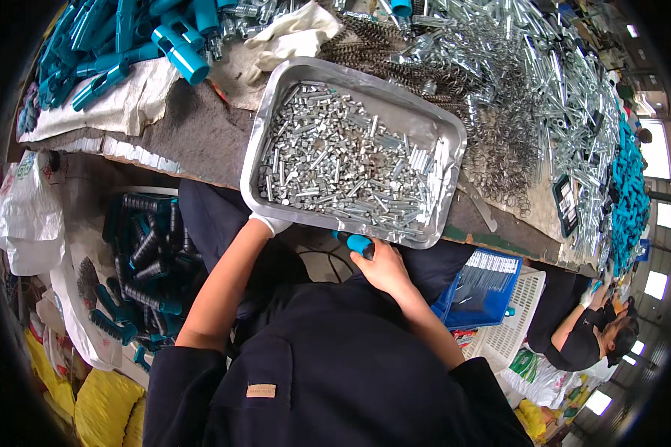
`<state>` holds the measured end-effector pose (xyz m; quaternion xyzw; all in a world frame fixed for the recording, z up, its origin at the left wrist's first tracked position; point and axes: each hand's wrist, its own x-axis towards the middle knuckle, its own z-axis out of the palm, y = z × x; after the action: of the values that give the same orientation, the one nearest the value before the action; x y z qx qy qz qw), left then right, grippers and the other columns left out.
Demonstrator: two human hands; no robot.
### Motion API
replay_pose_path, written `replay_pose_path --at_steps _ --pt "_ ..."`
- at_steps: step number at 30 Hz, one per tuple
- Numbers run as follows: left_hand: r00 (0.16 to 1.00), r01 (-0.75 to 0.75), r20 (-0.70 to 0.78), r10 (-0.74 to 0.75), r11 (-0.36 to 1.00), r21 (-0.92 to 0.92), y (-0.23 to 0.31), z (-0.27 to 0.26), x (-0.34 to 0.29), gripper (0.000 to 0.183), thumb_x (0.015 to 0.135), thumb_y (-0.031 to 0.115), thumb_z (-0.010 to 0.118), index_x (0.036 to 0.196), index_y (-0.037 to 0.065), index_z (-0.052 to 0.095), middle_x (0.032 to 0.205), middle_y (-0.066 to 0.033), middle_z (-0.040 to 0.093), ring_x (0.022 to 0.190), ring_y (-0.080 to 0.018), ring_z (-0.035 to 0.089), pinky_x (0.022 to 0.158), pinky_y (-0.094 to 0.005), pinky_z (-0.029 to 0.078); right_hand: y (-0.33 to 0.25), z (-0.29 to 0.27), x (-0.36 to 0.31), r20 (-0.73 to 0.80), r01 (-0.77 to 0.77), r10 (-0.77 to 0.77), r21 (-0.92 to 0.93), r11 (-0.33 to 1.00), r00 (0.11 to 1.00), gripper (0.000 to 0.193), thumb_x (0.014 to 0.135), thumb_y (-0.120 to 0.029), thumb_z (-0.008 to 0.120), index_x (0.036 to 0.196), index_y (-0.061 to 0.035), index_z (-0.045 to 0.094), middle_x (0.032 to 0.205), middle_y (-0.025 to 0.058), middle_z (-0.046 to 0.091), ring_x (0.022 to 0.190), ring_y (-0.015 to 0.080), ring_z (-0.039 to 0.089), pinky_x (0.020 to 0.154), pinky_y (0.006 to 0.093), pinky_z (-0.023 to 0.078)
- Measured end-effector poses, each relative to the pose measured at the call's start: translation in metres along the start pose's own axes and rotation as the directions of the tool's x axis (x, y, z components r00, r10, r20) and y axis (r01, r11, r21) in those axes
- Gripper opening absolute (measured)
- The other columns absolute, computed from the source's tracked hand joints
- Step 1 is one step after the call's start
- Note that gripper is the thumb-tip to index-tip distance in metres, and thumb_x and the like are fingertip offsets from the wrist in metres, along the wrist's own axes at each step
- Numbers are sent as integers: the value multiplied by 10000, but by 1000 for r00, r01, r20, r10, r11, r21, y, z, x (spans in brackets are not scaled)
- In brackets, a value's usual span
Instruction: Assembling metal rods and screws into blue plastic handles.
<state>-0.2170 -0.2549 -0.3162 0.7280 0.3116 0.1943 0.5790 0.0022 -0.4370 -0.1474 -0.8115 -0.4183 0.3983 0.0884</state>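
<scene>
While clasping teal-and-black handle (359, 244) in right hand (386, 267), curled closed around it just beside tray's near edge, touching metal tray (252, 160) with gloved left hand (273, 223); impossible to say how spread or how firmly gripping, with fingers hidden at rim. Within tray, on edge of bench (186, 130), many loose metal pins (313, 160). Judging by black-gripped handles (147, 249) piled at lower left, probably well into batch; judging by bare teal shells (180, 56), springs (365, 58) and pins, apparently with plenty left.
</scene>
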Motion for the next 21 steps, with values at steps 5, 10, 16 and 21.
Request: replay_pose_path --at_steps 5,10,16,21 --pt "1000 2 -21 -1 999 54 -6 4 -3 615 1001 456 391 1514 118 364 1570 -99 340 1442 -295 294 1216 -444 185 -1 17 11 51 90 -88 -45 995 995 539 857 -369 675 1292 -70 568 1251 241 606 1186 425 555 1023 466 443" --pt "906 199 251 -340 868 455 58 -5 14 632 1002 463 385 1524 110 335 1587 -106 307 1447 -301 274 1220 -435 181 -34 14 13 107 144 -128 -161 976 986 387 886 -340 637 1108 -23 658 1023 243 677 952 399 675 865 494 529" --pt "968 -70 231 -97 779 623 19 11 8 726 921 578 488 1472 108 431 1538 -147 383 1429 -343 300 1207 -450 208 -52 59 33 113 288 -267 -262 921 957 190 864 -136 544 909 -4 673 932 232 700 871 380 703 741 500 563" --pt "837 -245 458 -299 544 802 23 8 -4 394 994 239 414 1325 93 570 1368 -140 565 1229 -305 550 1034 -447 433 -39 34 32 284 231 -219 -7 973 933 333 967 -289 454 994 -40 673 930 174 712 925 356 687 868 469 518"
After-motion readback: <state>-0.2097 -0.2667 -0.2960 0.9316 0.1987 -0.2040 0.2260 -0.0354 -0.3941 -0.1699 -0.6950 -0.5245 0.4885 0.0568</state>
